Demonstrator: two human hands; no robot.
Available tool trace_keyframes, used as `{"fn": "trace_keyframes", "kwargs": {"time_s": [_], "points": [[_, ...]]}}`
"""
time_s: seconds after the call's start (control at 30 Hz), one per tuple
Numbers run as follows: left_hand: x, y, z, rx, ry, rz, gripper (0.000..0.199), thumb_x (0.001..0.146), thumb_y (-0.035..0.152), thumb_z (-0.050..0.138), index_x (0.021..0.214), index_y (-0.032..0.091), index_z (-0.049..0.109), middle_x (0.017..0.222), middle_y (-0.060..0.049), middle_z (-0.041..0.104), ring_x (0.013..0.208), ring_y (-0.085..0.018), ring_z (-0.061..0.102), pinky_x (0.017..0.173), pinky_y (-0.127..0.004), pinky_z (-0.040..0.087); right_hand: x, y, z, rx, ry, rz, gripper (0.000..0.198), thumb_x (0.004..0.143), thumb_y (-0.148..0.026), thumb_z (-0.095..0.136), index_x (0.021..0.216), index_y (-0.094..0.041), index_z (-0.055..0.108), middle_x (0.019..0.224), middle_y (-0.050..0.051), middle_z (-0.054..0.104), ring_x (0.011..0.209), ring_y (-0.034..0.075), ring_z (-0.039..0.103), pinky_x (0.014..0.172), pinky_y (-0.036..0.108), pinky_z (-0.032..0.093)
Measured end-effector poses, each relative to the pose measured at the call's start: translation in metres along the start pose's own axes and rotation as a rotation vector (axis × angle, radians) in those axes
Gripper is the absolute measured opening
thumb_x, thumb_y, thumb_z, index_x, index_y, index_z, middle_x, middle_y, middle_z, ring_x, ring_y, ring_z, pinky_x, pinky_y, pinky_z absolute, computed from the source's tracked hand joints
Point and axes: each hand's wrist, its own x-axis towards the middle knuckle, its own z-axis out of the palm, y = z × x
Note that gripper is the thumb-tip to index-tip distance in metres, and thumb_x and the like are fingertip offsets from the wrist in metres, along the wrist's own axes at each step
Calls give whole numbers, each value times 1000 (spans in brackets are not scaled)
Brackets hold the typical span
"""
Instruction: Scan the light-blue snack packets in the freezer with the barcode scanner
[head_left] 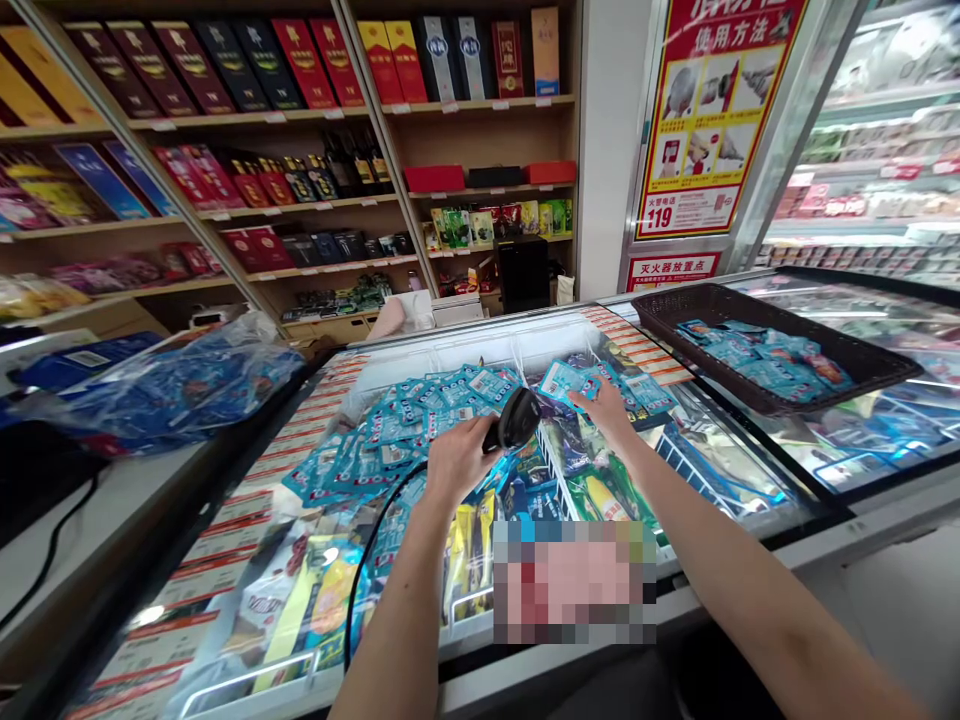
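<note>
My left hand [454, 462] is closed round the handle of a black barcode scanner [519, 420], whose cable [365, 560] curves down past my forearm. The scanner head faces right. Over to its right, my right hand [607, 412] pinches the edge of a blue snack packet [561, 382], which has a white label area on the side facing up. Many similar blue packets [397, 420] lie spread over the glass top of a chest freezer [300, 440], left of and beyond the scanner. A few more blue packets [651, 392] lie to the right of my right hand.
A dark brown plastic tray [652, 308] on the right of the freezer holds more blue packets [772, 358]. Plastic-wrapped blue goods [187, 385] sit on the left counter [142, 500]. Shelves of boxes and bottles [315, 195] stand behind. Bagged frozen goods show under the glass.
</note>
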Motion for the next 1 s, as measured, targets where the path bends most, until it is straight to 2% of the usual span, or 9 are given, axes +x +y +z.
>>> {"fn": "trace_keyframes", "kwargs": {"time_s": [0.1,0.23,0.5,0.87,1.0], "points": [[0,0,1,-11,2,16,34,81,36,53,114,27,54,105,-2,67,89,-20,63,63,-27,41,0,0,1,-51,-22,-12,55,66,-53,63,107,-19,55,66,-3,53,60,15,49,57,29,42],[1,2,0,-13,0,25,34,81,35,54,114,27,54,103,-2,67,88,-20,63,63,-27,41,0,2,3,-54,-52,-48,48,68,-53,62,103,-20,56,70,-2,55,62,15,49,59,28,40],[1,3,0,10,-12,26,32,81,35,54,112,25,54,99,-2,68,86,-20,64,61,-27,40,-3,-1,5,-17,-58,-57,47,67,-50,63,104,-21,57,71,0,57,65,18,51,58,29,39],[2,4,1,18,-14,37,34,81,35,55,113,26,52,102,0,67,87,-21,63,61,-28,40,-6,-8,5,-77,-61,-33,57,67,-53,64,109,-16,55,65,-3,46,59,14,44,54,26,33],[2,6,1,18,-26,44,32,82,35,53,113,26,52,102,-1,68,86,-20,63,60,-28,39,-4,-12,-1,-152,-4,-76,51,71,-49,62,110,-18,53,64,-4,47,59,14,46,57,27,36]]}}
